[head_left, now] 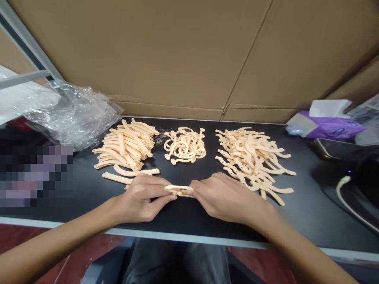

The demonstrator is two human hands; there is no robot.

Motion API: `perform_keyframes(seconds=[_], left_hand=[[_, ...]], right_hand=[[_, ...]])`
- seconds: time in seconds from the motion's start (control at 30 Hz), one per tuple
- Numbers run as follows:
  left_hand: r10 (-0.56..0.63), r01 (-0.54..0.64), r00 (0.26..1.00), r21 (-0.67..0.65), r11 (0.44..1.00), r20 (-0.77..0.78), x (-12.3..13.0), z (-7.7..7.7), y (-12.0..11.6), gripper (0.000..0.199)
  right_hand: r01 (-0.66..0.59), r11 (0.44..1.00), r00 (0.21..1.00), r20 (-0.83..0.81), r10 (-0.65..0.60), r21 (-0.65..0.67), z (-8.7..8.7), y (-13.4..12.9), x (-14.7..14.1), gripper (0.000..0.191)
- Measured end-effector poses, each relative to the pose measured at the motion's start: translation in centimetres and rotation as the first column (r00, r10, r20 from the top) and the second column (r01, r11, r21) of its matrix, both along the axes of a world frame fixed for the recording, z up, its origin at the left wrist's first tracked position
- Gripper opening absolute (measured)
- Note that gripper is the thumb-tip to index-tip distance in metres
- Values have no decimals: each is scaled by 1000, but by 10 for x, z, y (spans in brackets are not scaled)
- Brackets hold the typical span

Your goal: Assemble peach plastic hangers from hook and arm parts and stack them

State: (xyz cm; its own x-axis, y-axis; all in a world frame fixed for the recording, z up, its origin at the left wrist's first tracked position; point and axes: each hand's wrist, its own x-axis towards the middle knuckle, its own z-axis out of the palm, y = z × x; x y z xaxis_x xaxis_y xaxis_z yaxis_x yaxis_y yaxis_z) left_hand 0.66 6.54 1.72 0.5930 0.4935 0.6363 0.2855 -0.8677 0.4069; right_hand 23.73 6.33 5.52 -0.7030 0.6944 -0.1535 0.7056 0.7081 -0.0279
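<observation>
Close to the table's front edge, my left hand (148, 197) and my right hand (217, 197) meet over a small cream plastic piece (179, 188), a narrow curved loop seen nearly edge-on. Left thumb and forefinger pinch one end, while the right fingers are closed round the other. My fingers partly hide it, so I cannot tell whether it is one part or several joined. Behind my left hand lie two loose curved cream strips, one (137, 172) farther back and another (115, 178) partly covered by the hand.
A heap of curved strips (127, 144) lies left, curled hook-like pieces (185, 146) in the middle, and wavy strips (254, 154) right. Clear plastic wrap (79, 114) stands back left. A purple tissue pack (334, 124), a phone-like device (328, 148) and a white cable (355, 207) are right.
</observation>
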Motion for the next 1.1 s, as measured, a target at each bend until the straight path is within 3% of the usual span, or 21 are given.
perform_keyframes(seconds=[0.3, 1.1], left_hand=[[-24, 19, 999, -104, 994, -47, -2, 2, 2, 17], [-110, 93, 985, -124, 988, -133, -4, 7, 7, 21]], right_hand=[[-11, 1000, 1000, -4, 11, -14, -3, 0, 1, 22], [-62, 997, 998, 26, 64, -55, -2, 0, -5, 21]])
